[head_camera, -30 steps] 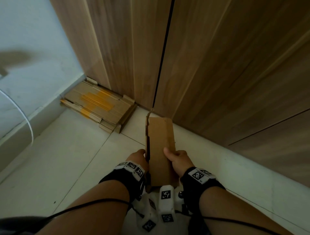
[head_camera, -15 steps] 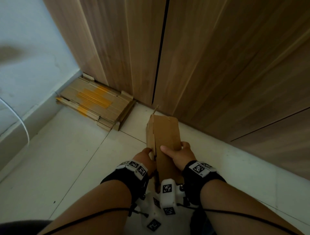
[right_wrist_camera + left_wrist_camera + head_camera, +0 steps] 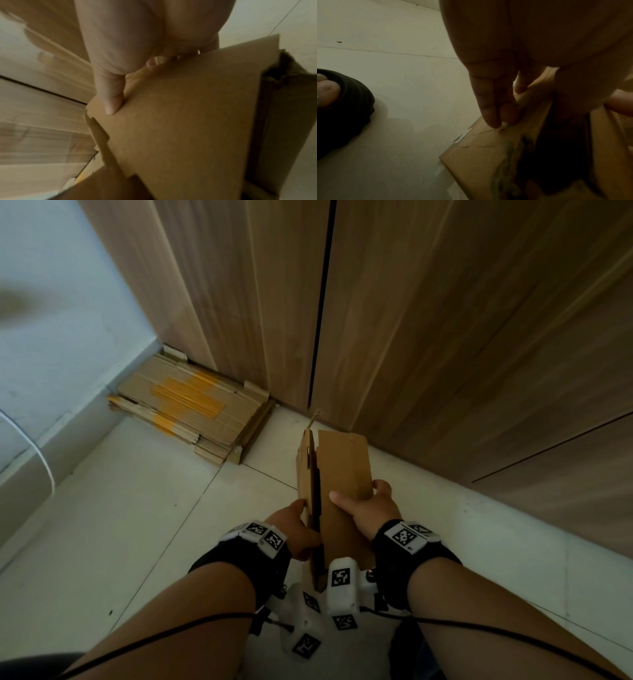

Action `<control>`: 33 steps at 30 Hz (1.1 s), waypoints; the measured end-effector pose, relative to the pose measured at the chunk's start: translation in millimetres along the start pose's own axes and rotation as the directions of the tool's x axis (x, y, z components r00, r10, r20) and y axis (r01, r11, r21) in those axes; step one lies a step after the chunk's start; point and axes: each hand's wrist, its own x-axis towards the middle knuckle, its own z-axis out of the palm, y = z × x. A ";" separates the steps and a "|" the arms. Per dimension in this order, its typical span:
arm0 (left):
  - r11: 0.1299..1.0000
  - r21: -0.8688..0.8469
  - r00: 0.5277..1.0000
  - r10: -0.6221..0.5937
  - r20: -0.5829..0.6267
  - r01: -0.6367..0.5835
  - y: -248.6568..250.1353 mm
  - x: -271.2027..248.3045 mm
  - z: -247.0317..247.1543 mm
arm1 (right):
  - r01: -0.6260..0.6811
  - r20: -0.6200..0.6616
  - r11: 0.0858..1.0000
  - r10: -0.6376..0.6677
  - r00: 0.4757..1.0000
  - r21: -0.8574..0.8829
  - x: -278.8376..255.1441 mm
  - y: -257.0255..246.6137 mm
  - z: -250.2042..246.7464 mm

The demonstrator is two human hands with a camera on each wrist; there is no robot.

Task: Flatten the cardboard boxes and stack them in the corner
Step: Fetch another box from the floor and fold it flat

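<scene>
I hold a brown cardboard box (image 3: 342, 474) above the floor, folded nearly flat with a narrow dark slit still showing between its panels. My left hand (image 3: 294, 525) grips its left side, thumb on top and fingers (image 3: 489, 108) against the outer panel (image 3: 479, 155). My right hand (image 3: 366, 505) pinches the right panel (image 3: 188, 121), thumb (image 3: 111, 101) on the face and the other fingers behind the edge. A stack of flattened boxes (image 3: 191, 405) with yellow tape lies in the corner, to the far left of the held box.
Wooden cabinet doors (image 3: 428, 320) rise right behind the box and the stack. A pale wall (image 3: 61, 320) with a skirting ledge (image 3: 41, 460) and a white cable (image 3: 44, 463) bounds the left. Pale floor tiles (image 3: 137, 525) spread below. A dark slipper with toes (image 3: 342, 108) stands on the floor.
The held box has opened slightly along its left seam, showing a dark slit. My right hand has shifted forward so its fingers wrap the right edge. The view has drifted left.
</scene>
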 end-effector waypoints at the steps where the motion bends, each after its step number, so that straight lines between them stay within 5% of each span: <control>1: 1.000 0.005 1.000 -0.002 -0.007 0.002 0.2 -0.5 0.0 | 0.005 -0.004 1.000 -0.005 1.000 -0.002 -0.1 -0.1 0.5; 12: 0.978 0.167 0.992 0.127 -0.016 -0.123 14.3 -5.0 25.7 | 0.042 -0.151 0.991 -0.061 0.987 -0.130 9.1 14.9 7.4; 17: 0.985 0.128 0.994 0.113 0.010 -0.113 8.3 -0.9 22.9 | 0.083 -0.072 0.996 -0.080 0.994 0.035 10.6 13.4 8.3; 21: 0.983 0.147 0.994 0.111 0.004 -0.111 7.6 -0.8 19.5 | 0.070 -0.010 0.997 -0.070 0.997 -0.011 12.5 10.2 -1.1; 29: 0.971 0.213 0.994 0.106 0.001 -0.103 12.3 -7.0 19.1 | 0.109 -0.084 0.987 -0.119 0.989 -0.121 3.6 1.0 0.5; 33: 0.973 0.219 0.992 0.092 -0.088 -0.071 13.5 -12.2 18.4 | 0.127 0.031 0.992 -0.128 0.991 0.022 -0.6 2.0 10.5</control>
